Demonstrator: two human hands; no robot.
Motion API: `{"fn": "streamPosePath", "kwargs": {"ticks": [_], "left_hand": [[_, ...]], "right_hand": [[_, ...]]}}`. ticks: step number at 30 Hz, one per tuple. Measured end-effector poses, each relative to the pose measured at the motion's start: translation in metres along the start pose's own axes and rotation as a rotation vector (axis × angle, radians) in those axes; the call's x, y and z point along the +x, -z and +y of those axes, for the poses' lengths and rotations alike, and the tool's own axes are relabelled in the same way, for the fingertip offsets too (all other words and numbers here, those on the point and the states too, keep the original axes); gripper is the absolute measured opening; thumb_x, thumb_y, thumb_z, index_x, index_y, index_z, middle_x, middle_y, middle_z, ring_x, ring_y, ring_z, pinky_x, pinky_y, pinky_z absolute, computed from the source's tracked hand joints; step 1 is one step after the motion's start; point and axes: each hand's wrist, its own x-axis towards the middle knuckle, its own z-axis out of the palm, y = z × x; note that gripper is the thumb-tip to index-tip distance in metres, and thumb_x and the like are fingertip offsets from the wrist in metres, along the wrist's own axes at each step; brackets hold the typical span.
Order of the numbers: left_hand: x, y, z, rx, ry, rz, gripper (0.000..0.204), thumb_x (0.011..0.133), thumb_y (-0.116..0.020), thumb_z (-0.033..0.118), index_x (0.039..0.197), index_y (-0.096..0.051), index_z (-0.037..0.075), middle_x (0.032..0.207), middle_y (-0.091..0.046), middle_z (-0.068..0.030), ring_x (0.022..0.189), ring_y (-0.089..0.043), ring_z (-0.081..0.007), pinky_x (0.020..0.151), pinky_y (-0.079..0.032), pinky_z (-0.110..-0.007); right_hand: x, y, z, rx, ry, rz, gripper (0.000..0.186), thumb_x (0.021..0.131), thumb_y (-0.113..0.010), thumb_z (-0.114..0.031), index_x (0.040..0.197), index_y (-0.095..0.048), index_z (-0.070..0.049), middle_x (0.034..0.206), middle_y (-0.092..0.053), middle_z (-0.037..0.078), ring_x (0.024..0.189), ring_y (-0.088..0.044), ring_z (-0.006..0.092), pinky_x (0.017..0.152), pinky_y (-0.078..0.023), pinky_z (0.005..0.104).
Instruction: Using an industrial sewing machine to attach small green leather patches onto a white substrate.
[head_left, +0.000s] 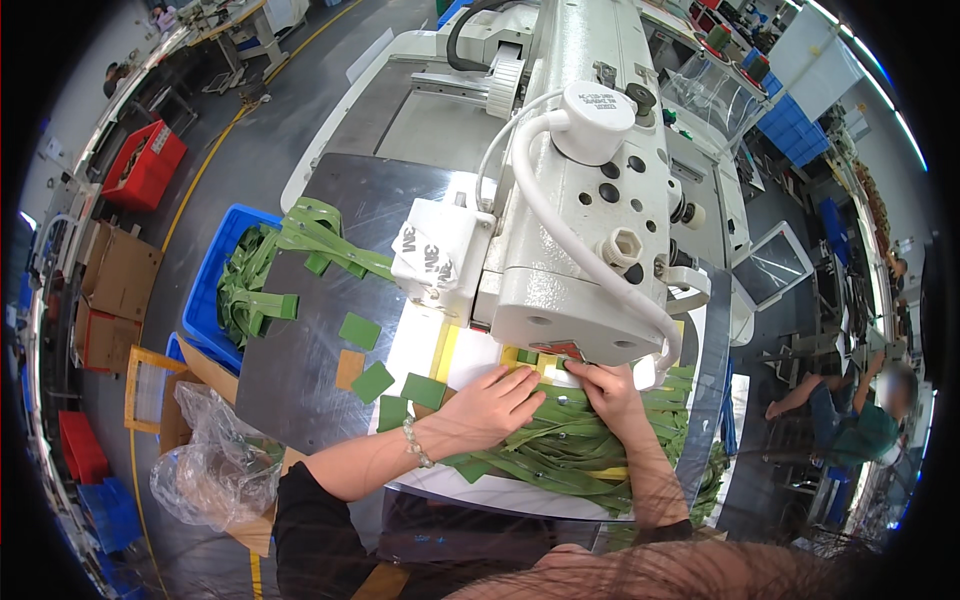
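Both my hands are at the front of a large white industrial sewing machine, just below its head. My left hand lies with fingers stretched flat over the near side of a yellow-edged white plate. Close beside it, my right hand has curled fingers, with its thumb and forefinger on the end of a green strap beneath the machine head; the fingers partly hide that end. A thick bundle of green straps lies under and in front of both hands. Several green fabric squares are scattered left of my left hand.
A brown square lies among the green ones on the metal table. Further left, a blue bin holds more green straps, some trailing onto the table. Clear plastic fills a carton below it. Another person sits at far right.
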Motion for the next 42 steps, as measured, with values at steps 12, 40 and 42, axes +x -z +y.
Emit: {"fn": "streamPosePath", "kwargs": {"ticks": [12, 40, 42], "left_hand": [[0.000, -0.002, -0.001, 0.004, 0.008, -0.016, 0.044, 0.079, -0.066, 0.026, 0.116, -0.059, 0.004, 0.125, -0.055, -0.0161, 0.118, -0.053, -0.0273, 0.098, -0.044, -0.039], [0.006, -0.003, 0.006, 0.082, 0.033, 0.052, 0.038, 0.079, -0.054, 0.016, 0.114, -0.059, 0.004, 0.119, -0.058, -0.0162, 0.110, -0.057, -0.0260, 0.090, -0.047, -0.036], [0.005, -0.003, 0.005, 0.078, 0.030, 0.048, 0.038, 0.079, -0.054, 0.016, 0.114, -0.059, 0.004, 0.119, -0.058, -0.0162, 0.110, -0.056, -0.0261, 0.090, -0.047, -0.036]], "right_hand": [[0.001, 0.000, 0.000, 0.009, 0.000, 0.009, 0.021, 0.071, -0.067, 0.006, 0.090, -0.070, -0.003, 0.091, -0.066, 0.009, 0.085, -0.059, 0.0278, 0.073, -0.046, 0.0360], [-0.003, 0.000, -0.005, -0.129, 0.059, 0.009, 0.023, 0.071, -0.069, 0.004, 0.092, -0.070, -0.004, 0.094, -0.065, 0.008, 0.091, -0.059, 0.0286, 0.081, -0.046, 0.0388], [-0.002, 0.001, -0.007, -0.126, 0.066, 0.003, 0.024, 0.072, -0.069, 0.003, 0.094, -0.069, -0.003, 0.096, -0.064, 0.009, 0.093, -0.059, 0.0289, 0.083, -0.046, 0.0396]]}}
